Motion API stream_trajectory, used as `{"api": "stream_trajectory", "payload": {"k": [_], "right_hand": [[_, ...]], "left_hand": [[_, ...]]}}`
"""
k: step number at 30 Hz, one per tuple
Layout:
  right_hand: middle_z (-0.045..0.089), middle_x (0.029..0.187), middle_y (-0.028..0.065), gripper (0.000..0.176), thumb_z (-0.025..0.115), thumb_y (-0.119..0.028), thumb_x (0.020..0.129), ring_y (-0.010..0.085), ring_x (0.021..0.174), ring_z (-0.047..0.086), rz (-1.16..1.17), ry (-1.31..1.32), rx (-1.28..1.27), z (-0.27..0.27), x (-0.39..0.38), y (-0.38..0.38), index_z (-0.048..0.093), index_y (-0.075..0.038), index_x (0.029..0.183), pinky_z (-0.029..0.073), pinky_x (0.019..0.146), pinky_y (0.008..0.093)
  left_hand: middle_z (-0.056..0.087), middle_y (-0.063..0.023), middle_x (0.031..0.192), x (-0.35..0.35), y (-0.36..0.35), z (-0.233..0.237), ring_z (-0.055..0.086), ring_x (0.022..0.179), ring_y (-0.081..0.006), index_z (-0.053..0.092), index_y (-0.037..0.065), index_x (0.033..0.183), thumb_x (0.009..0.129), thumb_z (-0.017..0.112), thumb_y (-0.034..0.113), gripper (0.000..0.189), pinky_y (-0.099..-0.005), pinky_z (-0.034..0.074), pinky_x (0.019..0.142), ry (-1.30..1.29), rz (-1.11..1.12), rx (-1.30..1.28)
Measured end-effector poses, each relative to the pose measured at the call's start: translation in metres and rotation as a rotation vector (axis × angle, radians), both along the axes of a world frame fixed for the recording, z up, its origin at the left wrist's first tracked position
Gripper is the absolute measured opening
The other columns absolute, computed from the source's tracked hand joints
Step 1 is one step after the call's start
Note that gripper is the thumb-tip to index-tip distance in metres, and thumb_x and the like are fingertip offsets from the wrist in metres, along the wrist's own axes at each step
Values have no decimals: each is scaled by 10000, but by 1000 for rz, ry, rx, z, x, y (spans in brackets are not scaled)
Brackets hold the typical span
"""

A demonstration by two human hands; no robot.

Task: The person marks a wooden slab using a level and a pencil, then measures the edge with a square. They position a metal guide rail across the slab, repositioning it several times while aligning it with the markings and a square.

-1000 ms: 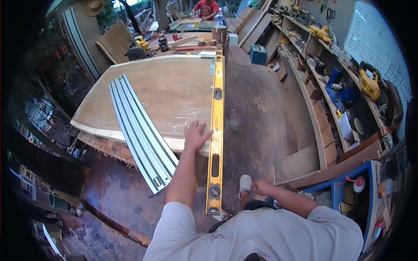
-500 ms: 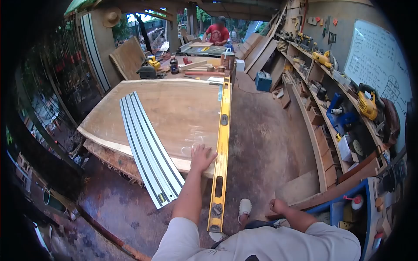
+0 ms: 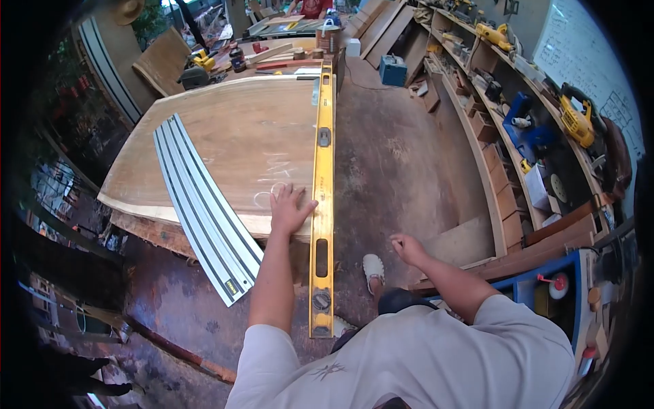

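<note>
A broad wooden slab with pale live edges lies before me, with chalk-like marks near its close end. My left hand rests flat on it, fingers spread, thumb against the long yellow spirit level. The level lies along the slab's right edge and sticks out past the near end. To the left, a silver guide rail lies slantwise across the slab and overhangs its front. My right hand hangs in the air right of the level, its fingers curled closed; whether something is in them I cannot make out.
Shelves with tools, including a yellow power tool, line the right wall. A teal box stands on the floor. Bottles, wood pieces and another yellow tool lie beyond the slab. A person in a red shirt is at the back.
My view has tilted downward, so the slab and level sit higher in it. My right hand has come up and forward, toward the level. My left hand stays on the slab.
</note>
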State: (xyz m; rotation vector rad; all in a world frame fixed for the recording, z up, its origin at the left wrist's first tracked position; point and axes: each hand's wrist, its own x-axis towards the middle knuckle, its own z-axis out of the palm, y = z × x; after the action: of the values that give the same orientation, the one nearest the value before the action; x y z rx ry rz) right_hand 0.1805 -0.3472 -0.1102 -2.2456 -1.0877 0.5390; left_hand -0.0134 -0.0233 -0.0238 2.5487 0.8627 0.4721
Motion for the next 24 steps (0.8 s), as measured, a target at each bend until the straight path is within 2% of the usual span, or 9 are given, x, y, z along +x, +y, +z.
{"api": "stream_trajectory", "payload": {"k": [2, 5, 10, 14, 17, 19, 20, 23, 24], "right_hand": [[656, 955, 158, 242, 545, -183, 873, 260, 882, 638, -78, 81, 108, 24, 9, 29, 623, -19, 1034, 483, 773, 326], [651, 954, 170, 237, 563, -194, 848, 300, 910, 632, -76, 19, 188, 27, 48, 72, 630, -54, 1026, 490, 781, 356], [659, 933, 158, 231, 560, -180, 844, 290, 889, 641, -59, 17, 316, 35, 138, 151, 631, -58, 1027, 491, 776, 348], [650, 966, 167, 262, 535, -200, 865, 282, 932, 631, -59, -34, 624, 42, 249, 259, 617, -37, 1053, 478, 805, 333], [642, 992, 179, 306, 514, -219, 872, 311, 956, 618, -30, -49, 668, 73, 313, 352, 590, -40, 1108, 474, 820, 353], [635, 993, 192, 297, 508, -225, 863, 345, 957, 605, -39, -55, 662, 84, 351, 416, 592, -67, 1099, 476, 816, 389], [632, 991, 200, 280, 503, -224, 857, 364, 954, 597, -63, -54, 622, 88, 367, 445, 599, -80, 1078, 476, 811, 411], [625, 972, 215, 239, 497, -220, 848, 391, 934, 587, -120, -101, 570, 98, 409, 520, 606, -96, 1021, 476, 794, 447], [625, 972, 215, 239, 497, -220, 848, 391, 934, 587, -106, -92, 568, 99, 423, 542, 606, -96, 1021, 476, 794, 447]], "left_hand": [[336, -177, 1423, 1, 1, 1, 219, 1364, -301, 513, 132, 1281, 788, 557, 560, 654, -482, 46, 1116, -25, -12, -23], [339, -183, 1420, 3, 3, 1, 237, 1355, -322, 482, 133, 1300, 791, 604, 465, 620, -497, 55, 1111, -57, -13, -28], [303, -220, 1426, 15, 13, 13, 232, 1351, -348, 417, 128, 1341, 784, 633, 439, 673, -500, 68, 1108, -110, 28, -193], [272, -225, 1436, 69, 35, 38, 255, 1334, -374, 418, 128, 1337, 772, 663, 412, 678, -523, 148, 1090, -35, 57, -262], [280, -216, 1435, 121, 63, 45, 278, 1322, -375, 418, 126, 1336, 769, 666, 394, 673, -524, 143, 1092, 16, 11, -235], [312, -210, 1425, 144, 85, 38, 275, 1329, -366, 412, 88, 1340, 776, 642, 386, 678, -459, 194, 1095, -45, -41, -254], [312, -210, 1425, 149, 93, 34, 275, 1329, -366, 412, 88, 1340, 776, 642, 386, 678, -459, 194, 1095, -36, -33, -254], [359, -197, 1403, 151, 103, 23, 268, 1343, -346, 435, 75, 1322, 772, 593, 443, 681, -512, 43, 1111, -45, -23, -229], [359, -197, 1403, 154, 104, 23, 268, 1343, -346, 435, 75, 1322, 772, 593, 443, 681, -512, 43, 1111, -42, -7, -231]]}}
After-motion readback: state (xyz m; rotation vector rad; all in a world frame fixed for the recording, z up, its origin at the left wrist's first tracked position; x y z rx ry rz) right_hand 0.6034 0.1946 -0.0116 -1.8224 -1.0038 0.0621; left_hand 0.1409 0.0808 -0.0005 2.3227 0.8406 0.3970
